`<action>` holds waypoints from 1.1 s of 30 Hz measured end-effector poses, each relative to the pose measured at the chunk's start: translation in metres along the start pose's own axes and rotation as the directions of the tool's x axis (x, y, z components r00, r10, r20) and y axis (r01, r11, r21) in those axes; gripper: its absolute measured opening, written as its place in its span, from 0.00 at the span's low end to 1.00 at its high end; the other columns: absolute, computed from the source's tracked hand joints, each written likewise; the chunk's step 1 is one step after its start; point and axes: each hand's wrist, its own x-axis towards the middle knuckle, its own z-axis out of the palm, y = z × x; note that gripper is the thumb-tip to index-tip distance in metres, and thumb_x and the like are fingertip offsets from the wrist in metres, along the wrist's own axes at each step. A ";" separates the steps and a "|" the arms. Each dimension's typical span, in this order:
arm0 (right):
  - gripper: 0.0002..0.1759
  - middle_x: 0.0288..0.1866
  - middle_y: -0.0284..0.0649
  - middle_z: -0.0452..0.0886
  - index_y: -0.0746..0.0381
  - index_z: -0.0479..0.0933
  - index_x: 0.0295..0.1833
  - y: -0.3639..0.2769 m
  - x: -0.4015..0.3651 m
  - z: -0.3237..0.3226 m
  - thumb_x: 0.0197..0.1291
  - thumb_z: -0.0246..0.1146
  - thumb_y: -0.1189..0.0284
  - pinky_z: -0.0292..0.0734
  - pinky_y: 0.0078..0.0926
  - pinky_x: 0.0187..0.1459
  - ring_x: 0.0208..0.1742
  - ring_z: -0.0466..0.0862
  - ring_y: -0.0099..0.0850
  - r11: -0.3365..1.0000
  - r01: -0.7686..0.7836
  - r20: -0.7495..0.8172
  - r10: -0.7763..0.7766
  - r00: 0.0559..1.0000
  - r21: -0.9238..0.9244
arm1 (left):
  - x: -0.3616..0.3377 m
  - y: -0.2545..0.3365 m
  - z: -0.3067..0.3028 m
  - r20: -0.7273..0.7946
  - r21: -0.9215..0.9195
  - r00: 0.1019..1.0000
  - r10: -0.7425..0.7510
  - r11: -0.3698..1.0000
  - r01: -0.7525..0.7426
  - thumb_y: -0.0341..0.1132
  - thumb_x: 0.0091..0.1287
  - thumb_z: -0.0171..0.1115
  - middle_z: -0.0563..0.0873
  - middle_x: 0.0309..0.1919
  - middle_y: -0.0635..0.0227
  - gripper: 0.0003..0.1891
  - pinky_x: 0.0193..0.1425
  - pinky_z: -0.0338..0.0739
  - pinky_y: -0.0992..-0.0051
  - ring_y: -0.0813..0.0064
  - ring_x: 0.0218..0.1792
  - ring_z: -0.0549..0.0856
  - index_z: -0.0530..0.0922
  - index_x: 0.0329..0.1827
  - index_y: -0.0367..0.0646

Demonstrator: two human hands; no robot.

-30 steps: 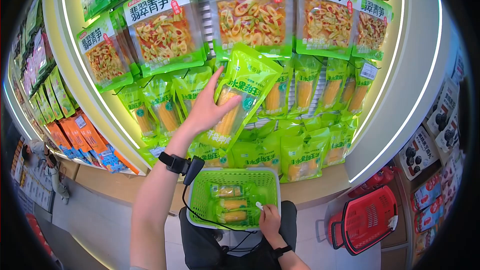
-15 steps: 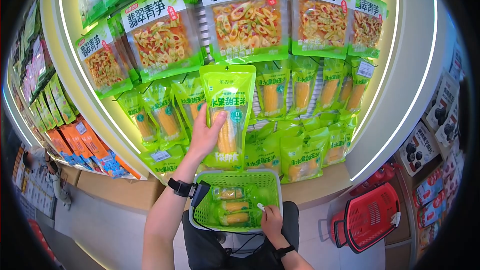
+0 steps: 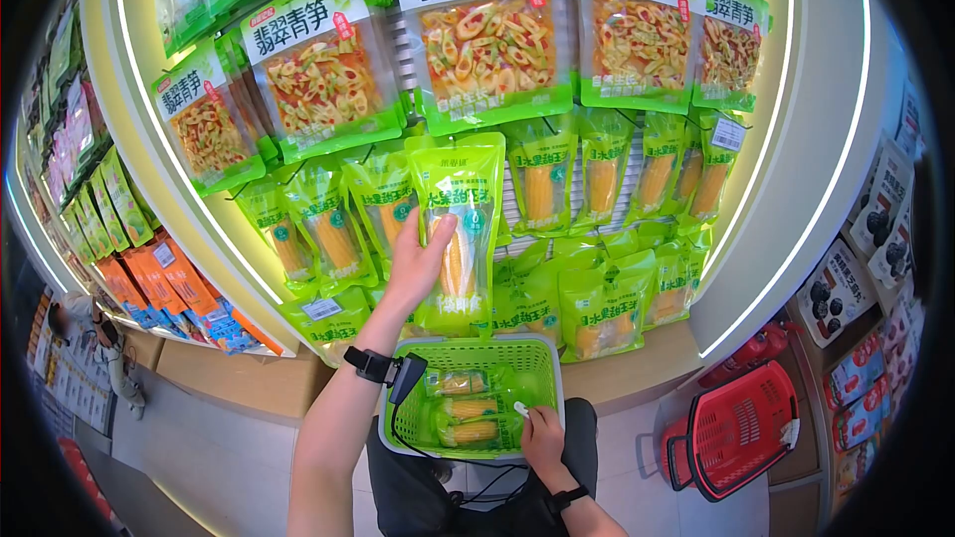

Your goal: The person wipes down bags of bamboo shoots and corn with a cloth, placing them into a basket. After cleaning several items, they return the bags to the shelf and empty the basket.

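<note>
My left hand (image 3: 422, 257) is closed on the left side of a green corn packet (image 3: 457, 283), thumb across its front. The packet is held upright before the lower rack, a yellow cob showing through its clear window. Below it a light green basket (image 3: 396, 430) rests at my lap with several corn packets (image 3: 472, 408) lying inside. At the basket's right side, my right hand (image 3: 543, 441) pinches a small white object (image 3: 520, 409) whose kind I cannot make out.
More corn packets (image 3: 542, 179) hang on hooks behind. Above them hang large bags of sliced vegetables (image 3: 487, 50). A red basket (image 3: 736, 428) stands on the floor at right. A person (image 3: 109, 348) is far left, near orange packets (image 3: 179, 283).
The corn packet in my left hand has shifted slightly right and looks a little smaller, farther from me. My right hand stays at the basket, still pinching the white object.
</note>
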 end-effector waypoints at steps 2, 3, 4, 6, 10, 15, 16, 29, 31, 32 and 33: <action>0.08 0.43 0.48 0.82 0.68 0.83 0.46 -0.003 0.002 -0.002 0.61 0.65 0.80 0.81 0.42 0.45 0.44 0.84 0.50 1.000 0.010 -0.007 -0.010 1.000 0.010 | 0.009 -0.008 0.000 0.059 0.066 0.997 -0.047 0.997 0.043 0.51 0.77 0.62 0.86 0.59 0.56 0.29 0.67 0.74 0.67 0.69 0.60 0.82 0.75 0.68 0.32; 0.08 0.43 0.48 0.82 0.68 0.83 0.46 -0.003 0.003 -0.002 0.61 0.65 0.80 0.81 0.42 0.45 0.44 0.84 0.50 1.000 0.013 -0.005 -0.013 1.000 0.011 | 0.012 -0.012 0.002 0.056 0.066 0.997 -0.047 0.997 0.044 0.51 0.77 0.62 0.86 0.59 0.56 0.29 0.67 0.74 0.67 0.69 0.60 0.82 0.75 0.68 0.32; 0.08 0.43 0.48 0.82 0.68 0.83 0.46 -0.003 0.003 -0.003 0.61 0.66 0.80 0.81 0.42 0.44 0.44 0.84 0.50 1.000 0.011 -0.005 -0.011 1.000 0.010 | 0.015 -0.012 0.006 0.035 0.070 0.999 -0.038 0.997 0.035 0.51 0.77 0.62 0.86 0.58 0.56 0.29 0.66 0.75 0.68 0.69 0.59 0.83 0.76 0.66 0.33; 0.08 0.44 0.48 0.82 0.68 0.83 0.46 -0.002 0.002 -0.002 0.61 0.66 0.80 0.81 0.42 0.44 0.44 0.84 0.49 1.000 0.011 -0.003 -0.011 1.000 0.008 | 0.023 -0.018 0.011 0.010 0.074 1.000 -0.028 0.997 0.027 0.52 0.78 0.62 0.87 0.56 0.57 0.28 0.65 0.75 0.68 0.68 0.57 0.84 0.77 0.64 0.33; 0.09 0.44 0.47 0.82 0.67 0.84 0.47 -0.001 0.000 -0.001 0.61 0.64 0.79 0.81 0.42 0.46 0.45 0.84 0.49 1.000 -0.015 0.003 0.015 1.000 0.000 | 0.041 -0.042 0.017 -0.011 0.108 1.000 -0.001 0.994 0.002 0.54 0.76 0.64 0.88 0.53 0.53 0.29 0.62 0.77 0.67 0.65 0.55 0.86 0.78 0.60 0.32; 0.10 0.45 0.47 0.82 0.66 0.84 0.48 0.000 -0.001 0.000 0.61 0.65 0.79 0.81 0.42 0.46 0.46 0.84 0.48 1.000 -0.025 0.010 0.025 1.000 0.002 | 0.047 -0.067 0.020 0.033 0.104 0.997 -0.077 0.992 0.073 0.59 0.76 0.60 0.88 0.53 0.47 0.34 0.64 0.76 0.65 0.61 0.55 0.85 0.78 0.59 0.29; 0.10 0.45 0.47 0.83 0.66 0.84 0.48 0.000 -0.001 -0.001 0.61 0.65 0.79 0.81 0.42 0.46 0.46 0.84 0.48 1.000 -0.023 0.012 0.023 1.000 0.001 | 0.046 -0.066 0.021 0.030 0.114 0.997 -0.078 0.991 0.074 0.62 0.76 0.58 0.87 0.53 0.44 0.36 0.65 0.75 0.63 0.57 0.56 0.85 0.78 0.59 0.28; 0.11 0.48 0.49 0.82 0.67 0.83 0.51 0.005 -0.001 0.000 0.63 0.65 0.78 0.81 0.43 0.48 0.48 0.83 0.50 1.000 -0.027 0.057 0.027 0.998 0.000 | -0.082 -0.105 -0.030 0.382 0.602 0.738 -0.557 0.755 0.258 0.65 0.73 0.58 0.91 0.43 0.45 0.37 0.55 0.82 0.61 0.53 0.45 0.90 0.87 0.49 0.30; 0.12 0.48 0.49 0.82 0.67 0.82 0.52 0.007 -0.003 0.003 0.63 0.65 0.79 0.80 0.43 0.48 0.49 0.83 0.50 1.000 -0.012 0.021 0.011 1.000 0.021 | -0.119 -0.136 -0.040 0.402 0.652 0.660 -0.634 0.705 0.280 0.60 0.73 0.61 0.92 0.45 0.49 0.33 0.55 0.83 0.63 0.57 0.48 0.91 0.87 0.52 0.31; 0.12 0.48 0.49 0.82 0.67 0.82 0.52 0.006 0.000 0.004 0.63 0.65 0.79 0.80 0.43 0.48 0.49 0.83 0.50 0.999 -0.034 0.034 0.033 0.999 0.020 | -0.144 -0.152 -0.044 0.409 0.686 0.633 -0.658 0.679 0.262 0.60 0.72 0.63 0.92 0.45 0.50 0.32 0.55 0.83 0.63 0.57 0.48 0.91 0.87 0.52 0.32; 0.11 0.47 0.49 0.82 0.68 0.82 0.51 0.003 0.001 0.003 0.63 0.65 0.81 0.80 0.42 0.47 0.48 0.83 0.50 0.999 -0.021 0.014 0.021 1.000 0.031 | -0.169 -0.170 -0.049 0.414 0.718 0.604 -0.681 0.652 0.243 0.60 0.71 0.65 0.92 0.46 0.51 0.32 0.56 0.83 0.62 0.57 0.49 0.90 0.87 0.52 0.32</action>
